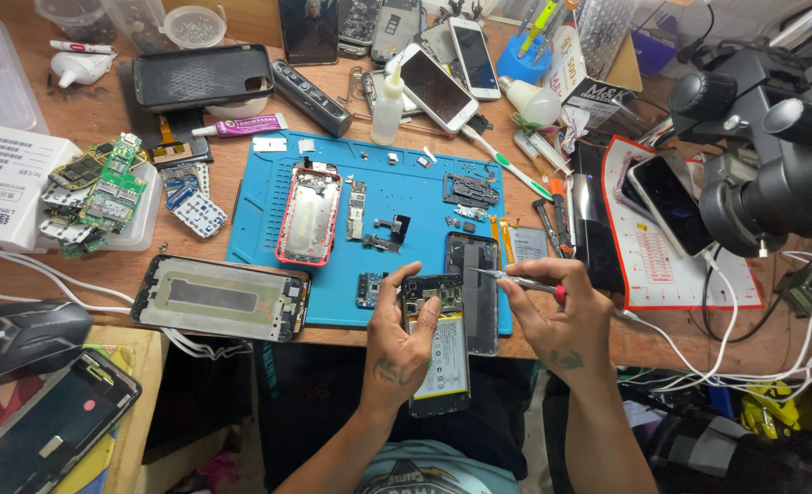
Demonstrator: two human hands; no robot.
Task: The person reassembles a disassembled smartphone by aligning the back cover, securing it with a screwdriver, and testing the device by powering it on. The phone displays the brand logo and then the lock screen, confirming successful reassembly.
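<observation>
Cluttered wooden table, blue mat as landmark. At mat's near edge, opened phone gripped in left hand fingers. Right hand fingers pinching screwdriver, tip over phone's top: unscrewing stage, probably; steady tip placement needed.

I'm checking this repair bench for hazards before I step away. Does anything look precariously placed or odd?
Yes. The opened phone in the left hand juts past the table edge. A bare screen frame also overhangs that edge. Loose circuit boards are heaped on a white box.
</observation>
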